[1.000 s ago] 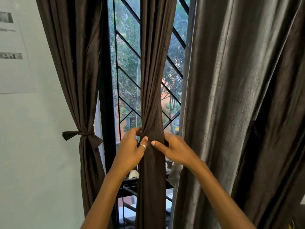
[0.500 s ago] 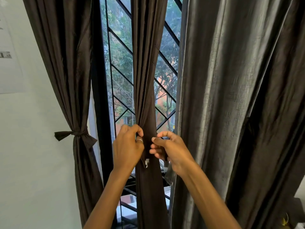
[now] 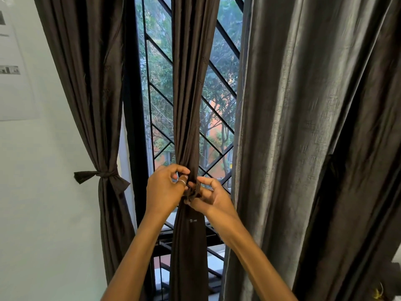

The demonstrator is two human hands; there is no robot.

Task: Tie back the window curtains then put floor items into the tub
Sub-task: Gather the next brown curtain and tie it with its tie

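Dark brown curtain, one narrow pleated column.

The middle curtain ran off the top and bottom edges. At its waist the fingers of the left hand and right hand covered most of the dark fabric tie they pinched, so how its ends crossed could not be told. Just below them on that curtain sat a pale mark too small to identify, and far left of it a wall paper was cut by the edge, its print blurred.
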